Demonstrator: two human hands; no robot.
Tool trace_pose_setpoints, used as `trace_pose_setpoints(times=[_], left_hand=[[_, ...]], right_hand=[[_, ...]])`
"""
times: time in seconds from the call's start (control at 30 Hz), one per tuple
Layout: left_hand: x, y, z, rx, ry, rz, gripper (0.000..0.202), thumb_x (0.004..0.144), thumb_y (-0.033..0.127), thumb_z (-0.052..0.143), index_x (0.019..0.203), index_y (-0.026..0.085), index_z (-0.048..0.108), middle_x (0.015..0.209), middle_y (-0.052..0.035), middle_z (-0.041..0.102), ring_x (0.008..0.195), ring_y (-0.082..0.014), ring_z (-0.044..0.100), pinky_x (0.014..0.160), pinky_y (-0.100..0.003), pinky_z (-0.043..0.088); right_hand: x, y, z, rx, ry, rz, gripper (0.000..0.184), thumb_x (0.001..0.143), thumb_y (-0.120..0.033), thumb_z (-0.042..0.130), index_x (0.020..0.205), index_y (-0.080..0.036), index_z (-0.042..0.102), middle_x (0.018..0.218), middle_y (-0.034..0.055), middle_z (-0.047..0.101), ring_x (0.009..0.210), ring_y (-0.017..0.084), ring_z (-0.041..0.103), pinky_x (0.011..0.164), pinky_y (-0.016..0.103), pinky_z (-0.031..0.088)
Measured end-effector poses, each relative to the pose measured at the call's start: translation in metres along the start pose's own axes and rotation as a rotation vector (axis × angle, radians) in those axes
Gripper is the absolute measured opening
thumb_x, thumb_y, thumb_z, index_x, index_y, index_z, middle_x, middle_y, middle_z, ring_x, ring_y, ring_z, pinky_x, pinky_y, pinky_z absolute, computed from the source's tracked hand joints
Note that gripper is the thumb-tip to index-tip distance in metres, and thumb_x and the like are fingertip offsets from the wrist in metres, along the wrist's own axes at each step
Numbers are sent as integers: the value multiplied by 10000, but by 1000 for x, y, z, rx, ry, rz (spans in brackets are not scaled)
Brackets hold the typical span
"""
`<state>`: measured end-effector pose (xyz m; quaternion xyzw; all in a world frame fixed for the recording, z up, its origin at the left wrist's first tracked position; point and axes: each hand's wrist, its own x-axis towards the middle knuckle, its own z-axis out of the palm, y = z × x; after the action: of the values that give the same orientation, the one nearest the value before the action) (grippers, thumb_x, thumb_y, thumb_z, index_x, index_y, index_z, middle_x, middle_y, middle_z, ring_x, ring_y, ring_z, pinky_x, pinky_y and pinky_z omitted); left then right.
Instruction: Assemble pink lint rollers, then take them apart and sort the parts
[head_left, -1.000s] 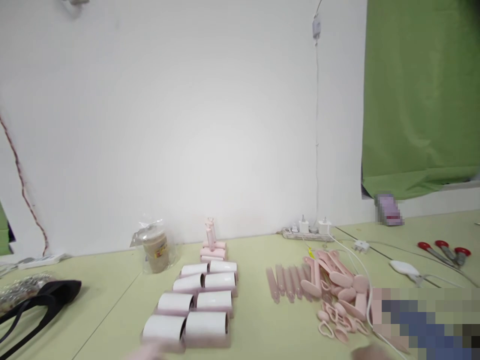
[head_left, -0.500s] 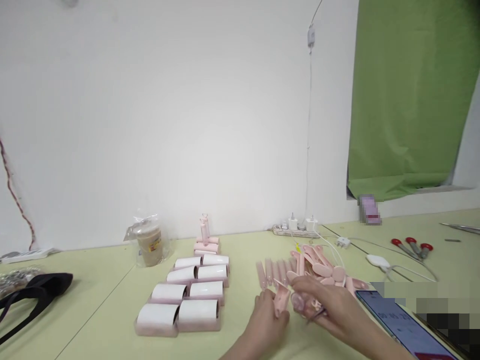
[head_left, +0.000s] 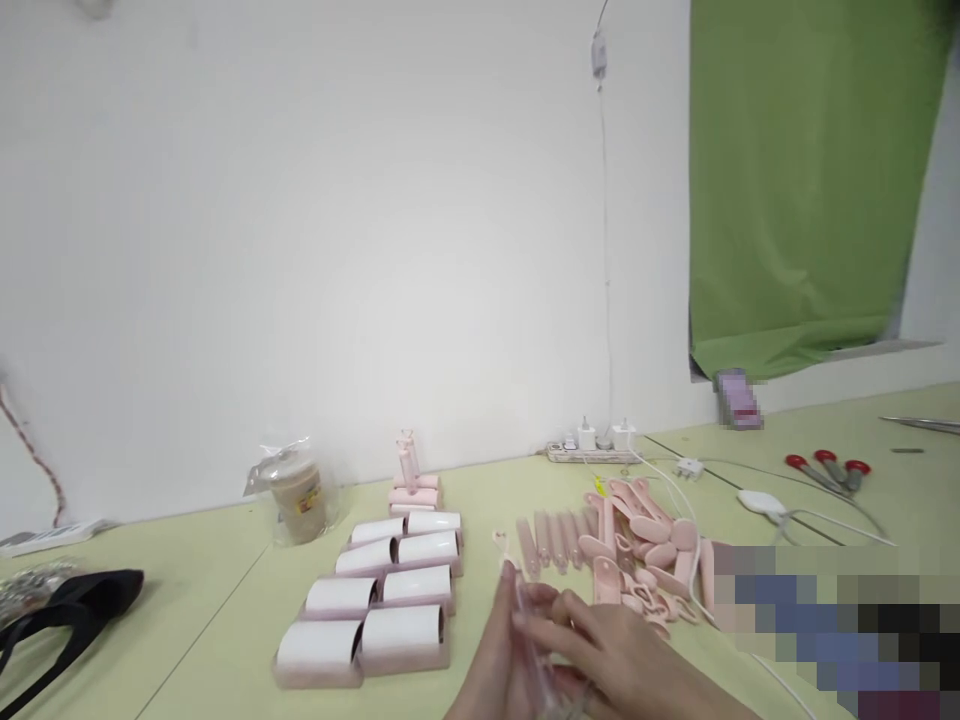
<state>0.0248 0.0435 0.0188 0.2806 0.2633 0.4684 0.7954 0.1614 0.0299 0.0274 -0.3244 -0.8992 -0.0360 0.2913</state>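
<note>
My left hand [head_left: 489, 650] is closed around a slim translucent pink tube [head_left: 534, 660], held tilted over the table's front. A small pink heart-shaped loop [head_left: 500, 543] sticks out at its upper end. From the right, my right hand [head_left: 619, 645] has its bent fingers on the same tube; its fingertips are partly hidden. Just beyond the hands, several similar pink tubes [head_left: 561, 540] lie side by side. To their right is a pile of flat pink plastic pieces [head_left: 652, 530], with small pink loops [head_left: 649, 597] at its near side.
White-topped pink rolls [head_left: 405, 632] stand in two columns at left, with two upright tubes [head_left: 407, 465] behind. A bagged cup [head_left: 301, 500], black straps [head_left: 90, 600], a power strip [head_left: 592, 453], a white cable [head_left: 697, 560] and red-handled tools [head_left: 825, 460] surround the work area.
Both hands have come together on the tube, which now points up with its heart loop showing. The flat pink piece has left my left hand. The view has shifted slightly.
</note>
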Motion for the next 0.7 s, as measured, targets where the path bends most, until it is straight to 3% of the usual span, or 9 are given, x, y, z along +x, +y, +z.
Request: trace_pose_setpoints(times=[0.03,0.1,0.2,0.27,0.37,0.5,0.7], left_hand=[[-4,1,-3,-19,29,42,437,646,573,568,695,142,513,631,-11,578,565,-117,562,447,-180,373],[-9,2,-11,58,119,143,426,583,543,644,658,168,455,576,34,541,464,-92,522,362,-159,338],[-13,5,-25,354,210,244,457,580,591,611,653,195,394,447,102,412,277,-32,322,246,-134,219],[-16,5,-31,574,187,233,443,625,604,558,687,199,389,421,115,375,250,-17,236,225,-132,156],[-21,2,-32,729,113,206,440,656,615,510,732,197,397,409,126,323,257,-17,206,243,-142,134],[-24,-3,-27,744,30,173,438,662,576,540,813,173,456,406,129,266,291,-18,190,303,-159,127],[-25,-2,-27,729,123,174,456,681,627,459,811,190,434,420,121,293,292,-37,194,297,-173,130]], right_hand=[[1,0,2,56,-15,-7,460,722,-152,468,1167,-256,419,892,20,594,731,140,594,602,207,429],[2,0,6,225,-59,117,580,696,-153,470,1238,-234,282,960,45,556,800,161,584,661,238,433],[3,1,9,469,-56,404,417,805,-222,389,1195,-259,248,906,12,511,758,138,572,650,234,426],[5,1,11,572,-57,494,320,861,-278,323,1173,-277,254,880,-7,480,729,119,557,643,225,420],[6,-1,13,656,-100,548,298,872,-332,312,1165,-290,277,863,-17,469,720,115,539,650,221,417],[5,-3,15,755,-118,578,341,861,-368,325,1194,-294,323,917,-1,497,641,113,517,633,234,426],[2,-2,14,802,-96,583,312,836,-376,356,1129,-314,442,942,-10,512,602,109,487,659,252,423]])
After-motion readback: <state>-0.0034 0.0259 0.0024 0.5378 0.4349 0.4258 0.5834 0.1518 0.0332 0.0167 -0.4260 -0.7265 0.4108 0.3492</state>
